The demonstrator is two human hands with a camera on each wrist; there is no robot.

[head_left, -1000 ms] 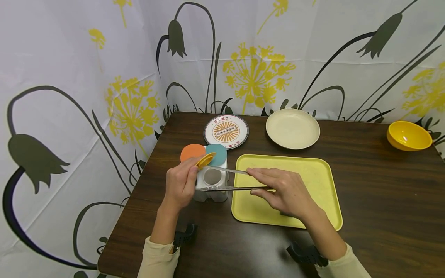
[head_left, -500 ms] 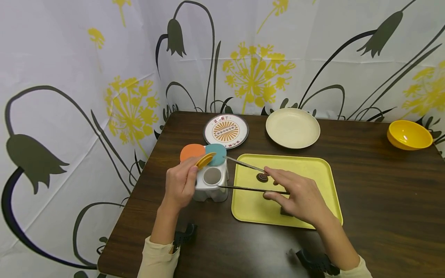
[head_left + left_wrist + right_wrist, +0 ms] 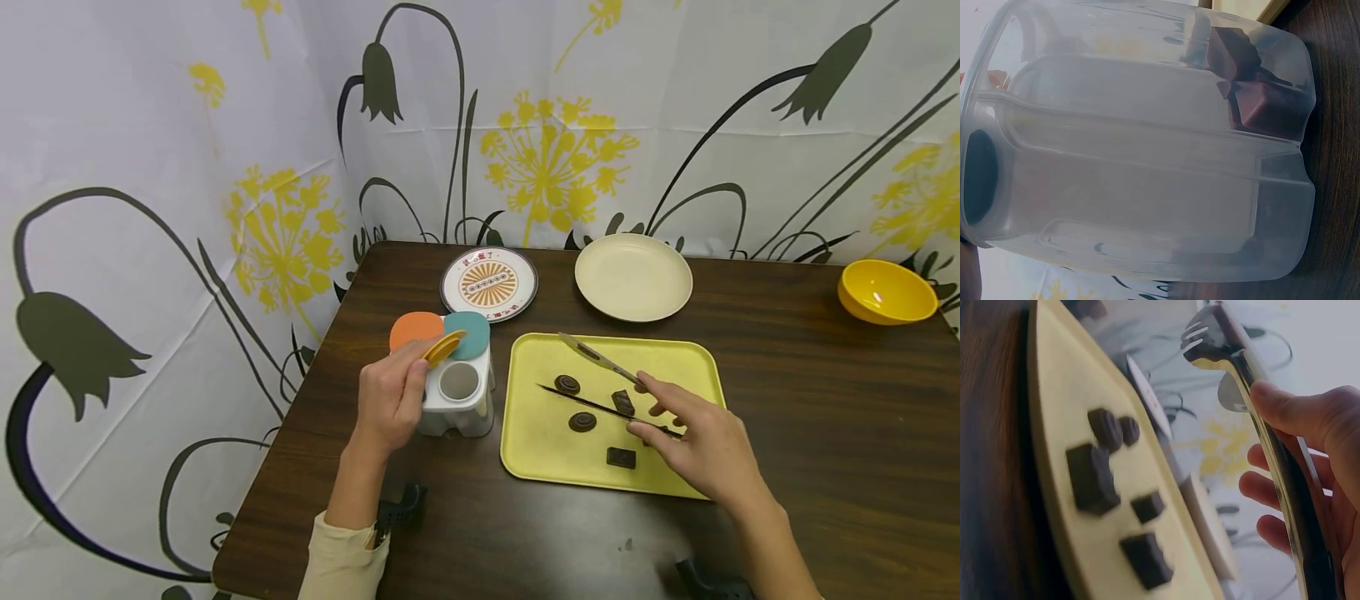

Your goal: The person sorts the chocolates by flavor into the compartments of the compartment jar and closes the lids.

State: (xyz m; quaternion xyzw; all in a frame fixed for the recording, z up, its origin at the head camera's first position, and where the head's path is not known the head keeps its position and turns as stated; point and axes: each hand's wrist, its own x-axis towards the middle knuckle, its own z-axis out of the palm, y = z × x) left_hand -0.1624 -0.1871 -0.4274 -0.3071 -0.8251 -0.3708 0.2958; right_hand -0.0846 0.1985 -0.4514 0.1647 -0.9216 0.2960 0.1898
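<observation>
My left hand (image 3: 388, 396) pinches the raised yellow lid (image 3: 444, 348) of a clear container (image 3: 467, 421) with a white top. The round opening (image 3: 459, 380) under that lid is uncovered. Orange (image 3: 416, 327) and teal (image 3: 467, 335) lids cover its far compartments. Through the container wall, the left wrist view shows dark chocolates (image 3: 1272, 109) at the bottom. Metal tongs (image 3: 600, 362), arms spread and nothing between their tips, are held in my right hand (image 3: 705, 446) above a yellow tray (image 3: 536, 454). Several chocolates lie there, round (image 3: 582, 422) and rectangular (image 3: 621, 457); one is partly behind the tongs.
A white patterned plate (image 3: 489, 284) stands behind the container, with a cream plate (image 3: 633, 277) to its right. Near the right end of the dark wooden table (image 3: 817, 400) sits a yellow bowl (image 3: 887, 293). A flowered curtain hangs behind the table.
My right hand has drawn the tongs from over the container's opening to the right, above the tray, uncovering the chocolates there. My left hand and the yellow lid have stayed in place.
</observation>
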